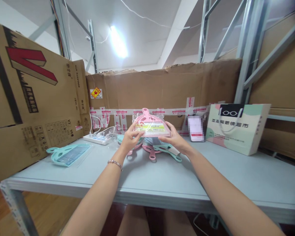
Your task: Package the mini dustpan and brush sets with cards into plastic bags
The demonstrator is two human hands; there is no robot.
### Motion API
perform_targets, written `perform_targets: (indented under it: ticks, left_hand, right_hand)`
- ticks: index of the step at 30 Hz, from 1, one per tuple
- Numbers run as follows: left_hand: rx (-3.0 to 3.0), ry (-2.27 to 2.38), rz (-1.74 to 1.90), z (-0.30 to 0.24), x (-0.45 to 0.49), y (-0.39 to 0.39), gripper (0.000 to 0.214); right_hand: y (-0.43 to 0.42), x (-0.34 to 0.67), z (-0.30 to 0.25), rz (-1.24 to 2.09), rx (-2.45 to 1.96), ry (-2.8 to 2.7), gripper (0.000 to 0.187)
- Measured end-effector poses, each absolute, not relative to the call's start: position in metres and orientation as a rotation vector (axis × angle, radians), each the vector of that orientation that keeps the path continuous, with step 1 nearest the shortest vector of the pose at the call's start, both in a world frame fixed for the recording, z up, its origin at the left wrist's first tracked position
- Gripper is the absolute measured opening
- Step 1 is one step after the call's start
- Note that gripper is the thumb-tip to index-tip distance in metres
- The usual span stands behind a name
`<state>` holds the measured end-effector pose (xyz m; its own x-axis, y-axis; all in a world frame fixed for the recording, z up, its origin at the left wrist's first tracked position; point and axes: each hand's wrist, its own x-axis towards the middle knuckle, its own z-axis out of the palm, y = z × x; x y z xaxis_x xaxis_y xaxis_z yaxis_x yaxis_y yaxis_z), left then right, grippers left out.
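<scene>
A pink mini dustpan set (151, 124) in a clear wrapper is held up above the grey table (162, 180), handle pointing up. My left hand (130, 137) grips its left edge and my right hand (175, 139) grips its right lower corner. A silver bracelet sits on my left wrist. Below the held set lies a pile of several more pink and teal dustpan sets (157, 150), partly hidden by my hands.
One teal dustpan set (68, 154) lies apart at the table's left. A white power strip (96, 139) sits behind it. A phone (196, 129) and a paper shopping bag (237, 127) stand at the right. Cardboard boxes (31, 108) wall the left and back.
</scene>
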<state>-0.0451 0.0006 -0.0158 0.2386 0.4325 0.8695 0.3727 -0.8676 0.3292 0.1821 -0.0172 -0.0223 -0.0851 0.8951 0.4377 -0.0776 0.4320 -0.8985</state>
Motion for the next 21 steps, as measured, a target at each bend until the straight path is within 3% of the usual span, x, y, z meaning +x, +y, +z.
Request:
perform_targets:
  ticks: [5,11,12,16,21]
  left_hand:
    - [2.439,0.794,1.799,-0.016,-0.039,-0.003,0.022]
    - [2.276,0.887,1.934,-0.011,-0.037,-0.01,0.019]
    - [2.278,0.874,1.929,-0.011,-0.037,-0.01,0.018]
    - [2.272,0.843,1.895,-0.012,-0.035,-0.01,0.017]
    - [2.156,0.911,1.926,-0.011,-0.035,-0.011,0.019]
  right_hand:
    - [-0.005,0.177,-0.028,0.83,-0.816,-1.205,0.07]
    - [-0.024,0.168,-0.024,0.659,-0.673,-1.559,0.087]
    - [-0.024,0.167,-0.025,0.578,-0.706,-1.581,0.084]
    - [-0.019,0.167,-0.028,0.579,-0.848,-1.433,0.039]
    - [-0.023,0.172,-0.025,0.536,-0.798,-1.588,0.045]
